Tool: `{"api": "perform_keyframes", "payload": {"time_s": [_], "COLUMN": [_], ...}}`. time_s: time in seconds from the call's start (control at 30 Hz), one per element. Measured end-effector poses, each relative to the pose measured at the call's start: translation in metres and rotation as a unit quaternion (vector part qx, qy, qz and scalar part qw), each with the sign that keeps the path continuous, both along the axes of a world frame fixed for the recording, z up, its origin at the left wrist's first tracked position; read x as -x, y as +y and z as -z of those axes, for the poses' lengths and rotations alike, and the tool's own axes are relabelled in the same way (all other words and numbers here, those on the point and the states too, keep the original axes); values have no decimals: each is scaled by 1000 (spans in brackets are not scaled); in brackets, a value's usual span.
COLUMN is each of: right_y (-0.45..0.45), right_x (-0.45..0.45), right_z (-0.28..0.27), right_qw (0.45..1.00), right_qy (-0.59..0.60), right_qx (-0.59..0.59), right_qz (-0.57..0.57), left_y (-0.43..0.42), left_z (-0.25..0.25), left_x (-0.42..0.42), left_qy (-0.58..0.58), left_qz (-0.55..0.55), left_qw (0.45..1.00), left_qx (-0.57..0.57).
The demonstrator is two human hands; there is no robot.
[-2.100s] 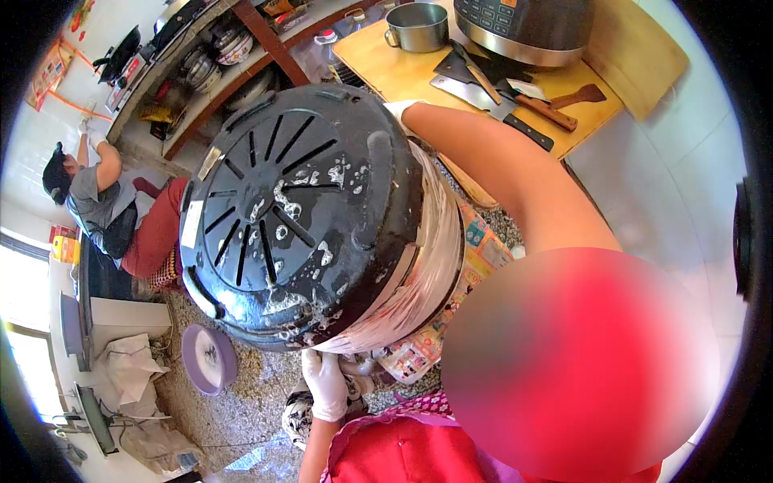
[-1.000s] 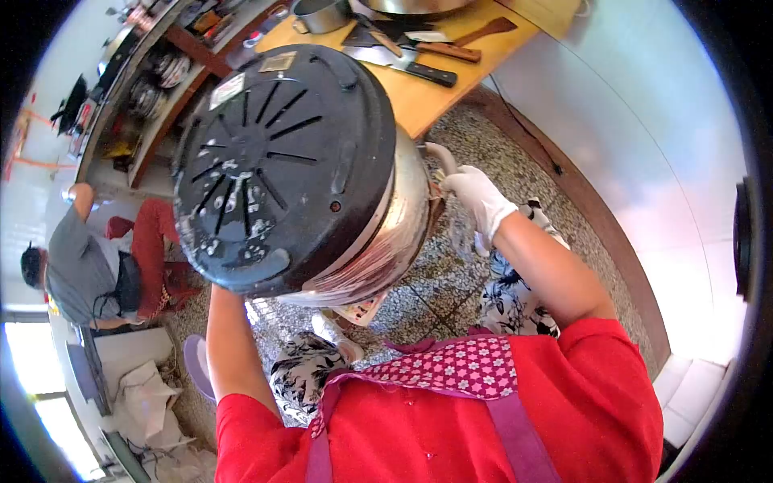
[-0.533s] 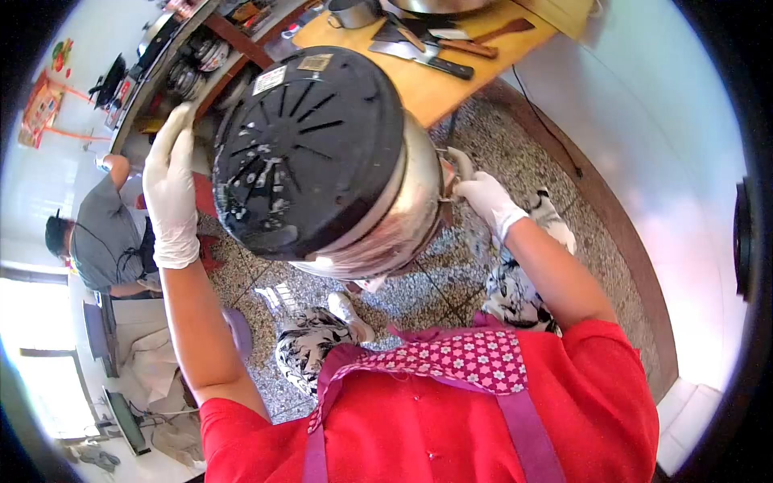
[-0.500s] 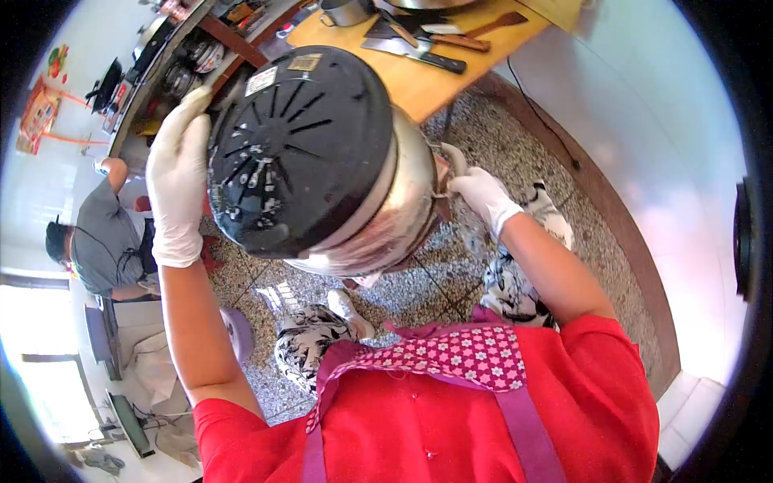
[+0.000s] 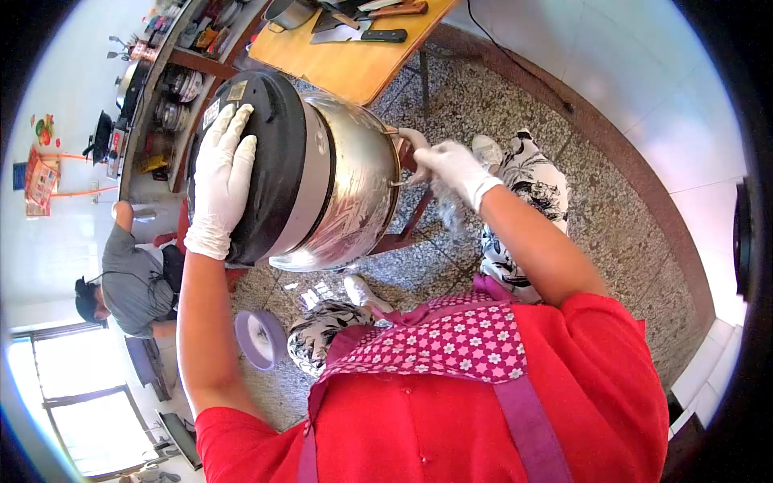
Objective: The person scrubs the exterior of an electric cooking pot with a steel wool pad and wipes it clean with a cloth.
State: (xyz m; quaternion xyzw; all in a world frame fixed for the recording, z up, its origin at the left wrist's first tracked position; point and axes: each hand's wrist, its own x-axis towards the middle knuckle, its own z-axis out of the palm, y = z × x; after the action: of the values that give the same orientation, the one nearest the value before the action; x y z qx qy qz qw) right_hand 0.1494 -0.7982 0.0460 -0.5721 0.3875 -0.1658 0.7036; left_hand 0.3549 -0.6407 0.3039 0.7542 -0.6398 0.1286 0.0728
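Note:
A large metal barrel-shaped pot (image 5: 358, 185) with a black vented base (image 5: 278, 173) is tilted on its side in front of me, the base facing left. My left hand (image 5: 221, 173), in a white glove, lies flat on that base with fingers extended. On the pot's right side is a pale curved handle (image 5: 415, 143). My right hand (image 5: 457, 171), also gloved, is closed at this handle, its fingertips against it. Below the right hand hangs a blurred greyish, fuzzy thing (image 5: 448, 211) that I cannot make out.
A wooden table (image 5: 338, 71) beyond the pot bears a black-handled knife (image 5: 378, 35) and a metal saucepan (image 5: 288, 14). A purple basin (image 5: 262, 342) stands on the speckled floor. Another person in grey (image 5: 137, 274) is at the left, near shelves (image 5: 189, 60) of kitchenware.
The pot has turned, so more of its metal side shows. My left hand has moved from the base's edge onto its face. My right hand has shifted slightly left and up in view.

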Motion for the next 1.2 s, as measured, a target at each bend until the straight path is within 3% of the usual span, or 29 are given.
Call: {"api": "perform_keyframes", "payload": {"time_s": [0.1, 0.17, 0.23, 0.3, 0.33, 0.37, 0.47, 0.57, 0.63, 0.7, 0.77, 0.87, 0.93, 1.07, 1.1, 1.13, 1.2], "right_y": [-23, -36, -25, 1, 23, 47, 83, 70, 31, -14, -63, -54, -19, 62, 73, 63, 35], "right_x": [4, 12, -2, -9, -23, -26, -26, -34, -65, -94, -154, -145, -94, -32, -26, -37, -58], "right_z": [-8, -50, -87, -117, -111, -99, -89, -79, -74, -87, -69, -82, -84, -78, -81, -75, -80], "right_qw": [978, 975, 946, 947, 947, 937, 803, 815, 848, 892, 860, 857, 843, 856, 825, 855, 858], "right_qy": [-56, -147, -253, -293, -306, -283, -169, -168, -246, -192, -177, -207, -188, -218, -218, -254, -247], "right_qx": [2, -49, -18, -5, 43, 191, 552, 539, 462, 407, 459, 460, 503, 464, 509, 447, 427], "right_qz": [202, 157, 201, 132, 86, 81, 145, 127, 85, -42, -139, -105, -21, 67, 113, 72, 143], "left_y": [-3, -5, -5, -5, -5, -6, -3, -8, -12, -13, -12, -13, -14, -14, -14, -14, -14], "left_z": [7, 6, 7, 4, 6, 7, 1, 6, 5, 2, 5, 9, 10, 7, 7, 8, 9], "left_x": [-1, 1, -2, 3, 5, 6, 10, 13, 18, 18, 15, 17, 16, 13, 12, 11, 13], "left_qy": [69, 75, 72, 81, 78, 75, 71, 60, 51, 55, 70, 53, 65, 76, 81, 80, 81], "left_qz": [-18, -26, -28, -34, -39, -43, -49, -47, -72, -71, -48, -55, -52, -51, -51, -50, -52], "left_qw": [997, 997, 997, 996, 996, 996, 996, 996, 995, 995, 995, 996, 996, 995, 995, 995, 995], "left_qx": [-1, -15, -16, -20, -20, -21, -30, -37, -46, -47, -44, -41, -37, -34, -28, -28, -28]}}
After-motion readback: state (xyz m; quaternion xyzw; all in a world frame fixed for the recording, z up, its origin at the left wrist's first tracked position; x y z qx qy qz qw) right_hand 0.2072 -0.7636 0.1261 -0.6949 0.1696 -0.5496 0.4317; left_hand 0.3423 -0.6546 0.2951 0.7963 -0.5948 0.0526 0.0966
